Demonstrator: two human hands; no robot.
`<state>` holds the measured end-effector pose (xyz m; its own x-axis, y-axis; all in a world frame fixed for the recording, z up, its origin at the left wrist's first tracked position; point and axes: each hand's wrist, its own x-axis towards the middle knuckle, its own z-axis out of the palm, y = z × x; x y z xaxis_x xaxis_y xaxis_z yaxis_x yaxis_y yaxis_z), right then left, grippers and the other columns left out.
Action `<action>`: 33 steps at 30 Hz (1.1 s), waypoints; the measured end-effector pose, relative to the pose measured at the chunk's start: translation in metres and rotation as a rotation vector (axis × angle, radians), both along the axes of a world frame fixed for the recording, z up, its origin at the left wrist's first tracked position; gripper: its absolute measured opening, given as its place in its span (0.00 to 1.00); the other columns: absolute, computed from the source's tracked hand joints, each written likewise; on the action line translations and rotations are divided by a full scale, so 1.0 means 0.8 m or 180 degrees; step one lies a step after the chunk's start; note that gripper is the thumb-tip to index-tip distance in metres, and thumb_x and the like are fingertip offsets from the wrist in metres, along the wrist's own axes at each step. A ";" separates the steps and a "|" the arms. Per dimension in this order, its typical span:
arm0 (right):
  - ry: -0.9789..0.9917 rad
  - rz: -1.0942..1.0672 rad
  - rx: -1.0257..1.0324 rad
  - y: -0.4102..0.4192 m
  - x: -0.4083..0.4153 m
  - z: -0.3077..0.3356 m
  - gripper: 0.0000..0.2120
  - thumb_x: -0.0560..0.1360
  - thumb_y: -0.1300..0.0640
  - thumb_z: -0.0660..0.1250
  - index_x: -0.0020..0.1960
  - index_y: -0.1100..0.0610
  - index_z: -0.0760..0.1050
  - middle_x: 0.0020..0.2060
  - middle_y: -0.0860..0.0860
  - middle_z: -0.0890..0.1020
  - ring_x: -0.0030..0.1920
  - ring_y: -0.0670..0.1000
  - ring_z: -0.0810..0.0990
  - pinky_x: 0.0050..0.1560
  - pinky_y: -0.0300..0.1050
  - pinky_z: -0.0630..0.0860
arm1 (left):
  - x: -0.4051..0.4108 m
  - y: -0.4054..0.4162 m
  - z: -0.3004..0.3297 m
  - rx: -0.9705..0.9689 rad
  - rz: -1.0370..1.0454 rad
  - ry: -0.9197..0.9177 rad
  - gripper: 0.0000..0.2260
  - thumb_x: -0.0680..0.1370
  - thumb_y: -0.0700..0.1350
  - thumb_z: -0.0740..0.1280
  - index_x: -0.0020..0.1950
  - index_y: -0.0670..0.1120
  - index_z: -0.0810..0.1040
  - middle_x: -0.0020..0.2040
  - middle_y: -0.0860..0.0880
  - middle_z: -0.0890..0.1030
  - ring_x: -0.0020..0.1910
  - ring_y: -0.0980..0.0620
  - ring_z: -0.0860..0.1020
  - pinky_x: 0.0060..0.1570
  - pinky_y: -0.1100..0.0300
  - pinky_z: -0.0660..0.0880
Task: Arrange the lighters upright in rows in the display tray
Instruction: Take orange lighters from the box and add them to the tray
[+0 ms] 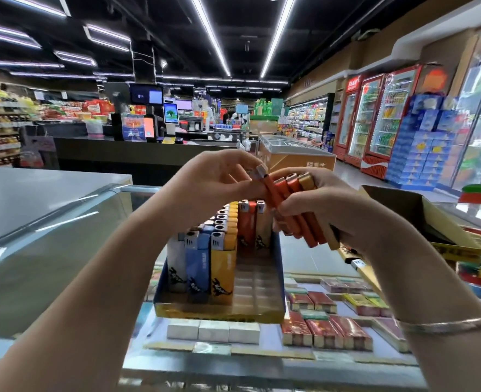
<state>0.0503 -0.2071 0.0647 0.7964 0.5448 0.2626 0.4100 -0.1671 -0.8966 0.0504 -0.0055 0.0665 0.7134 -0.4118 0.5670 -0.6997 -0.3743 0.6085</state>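
Two bare forearms reach up from the bottom edge, a thin bangle (448, 325) around the right wrist at about four o'clock. At centre frame the right hand (327, 205) curls round a bundle of lighters (301, 210), mostly orange with a yellow one on the far side, held slanted with their metal caps toward twelve o'clock. Just beside it at eleven o'clock, the left hand (213, 179) pinches the cap end of one orange lighter (270, 190) between thumb and fingertips; that lighter lies against the bundle, and I cannot tell whether it has come free of the others. Below the hands, toward six o'clock, sits the display tray (219, 312), blue-walled with a yellow front lip, resting on a glass counter (261, 372). Standing upright in it are rows of lighters (205, 258): white, blue and yellow columns along its left side, plus an orange and a pale one at the back right. Its right front portion shows bare slots. Under the glass lie cigarette packs (324, 332), red ones at five o'clock. An open cardboard box (431, 222) stands at three o'clock.
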 end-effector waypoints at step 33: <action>0.0292 -0.1526 0.0260 0.018 0.030 -0.029 0.14 0.70 0.61 0.72 0.53 0.55 0.71 0.43 0.58 0.78 0.37 0.52 0.78 0.28 0.39 0.75 | 0.020 -0.022 -0.002 0.1739 0.1160 -0.0505 0.08 0.74 0.43 0.68 0.47 0.54 0.83 0.43 0.60 0.74 0.44 0.59 0.73 0.42 0.66 0.69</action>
